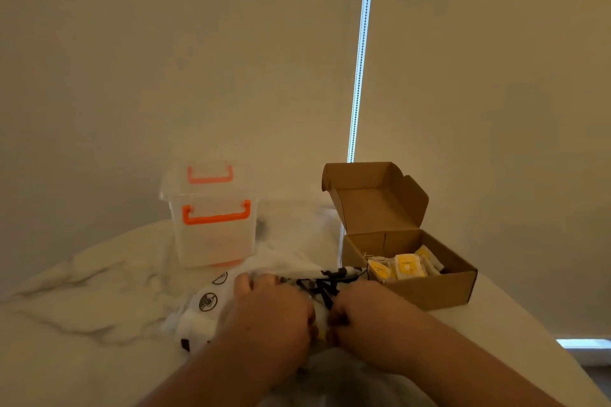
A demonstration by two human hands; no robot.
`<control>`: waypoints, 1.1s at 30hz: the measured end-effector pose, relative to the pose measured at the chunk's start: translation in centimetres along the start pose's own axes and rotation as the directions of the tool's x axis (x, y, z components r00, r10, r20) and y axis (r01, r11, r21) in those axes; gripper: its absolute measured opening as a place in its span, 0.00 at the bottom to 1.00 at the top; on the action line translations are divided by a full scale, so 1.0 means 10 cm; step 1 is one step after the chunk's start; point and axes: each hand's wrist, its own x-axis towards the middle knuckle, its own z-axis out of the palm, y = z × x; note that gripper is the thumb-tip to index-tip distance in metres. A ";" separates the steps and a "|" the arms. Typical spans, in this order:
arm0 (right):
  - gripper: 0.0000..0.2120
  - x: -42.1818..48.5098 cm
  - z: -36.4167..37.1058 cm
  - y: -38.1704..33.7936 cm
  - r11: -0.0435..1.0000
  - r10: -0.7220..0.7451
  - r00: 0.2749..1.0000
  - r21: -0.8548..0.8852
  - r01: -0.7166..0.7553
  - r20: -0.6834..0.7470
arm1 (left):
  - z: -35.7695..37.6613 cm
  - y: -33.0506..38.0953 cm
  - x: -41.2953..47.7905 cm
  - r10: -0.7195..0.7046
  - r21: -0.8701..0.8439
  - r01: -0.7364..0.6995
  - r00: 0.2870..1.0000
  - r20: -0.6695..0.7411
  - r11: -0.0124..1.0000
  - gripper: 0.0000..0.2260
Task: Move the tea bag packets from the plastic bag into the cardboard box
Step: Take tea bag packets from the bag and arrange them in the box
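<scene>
White crinkled film printed with black marks and round symbols, the plastic bag lies on a pale rumpled sheet right in front of the person. Both hands are on it, close together. The left hand has its fingers curled down over the top of the bag, bunching the film. The right hand is balled up just beside it, knuckles forward, gripping the bag's near edge. Whether any packets remain inside the bag I cannot tell; the film and the hands hide that.

To the right of the hands, and touching the far end of the bag, stands the cardboard box. Its lid is flipped up and back. Several yellow-and-white tea bag packets sit upright in it, bunched toward the front and middle.

Behind the bag on the left is a clear plastic tub with two orange handles, one on the near side and one seen through it on the far side. It stands well apart from the box.

Beyond all this hang two plain beige blinds, with a thin bright strip of light between them.
</scene>
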 end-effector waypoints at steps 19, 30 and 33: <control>0.18 -0.03 0.01 0.07 0.995 -0.010 0.997 0.102 0.017 -0.078 | 0.06 -0.02 0.00 -0.030 -0.179 0.017 0.997 -0.075 0.984 0.09; 0.09 -0.06 0.12 0.10 0.919 0.026 0.954 0.382 0.095 -0.300 | 0.06 -0.02 0.02 -0.114 -0.404 -0.012 0.952 -0.285 0.915 0.06; 0.03 -0.05 0.14 0.12 0.891 0.077 0.924 0.442 0.105 -0.375 | 0.08 -0.03 0.04 -0.140 -0.471 -0.040 0.929 -0.342 0.881 0.08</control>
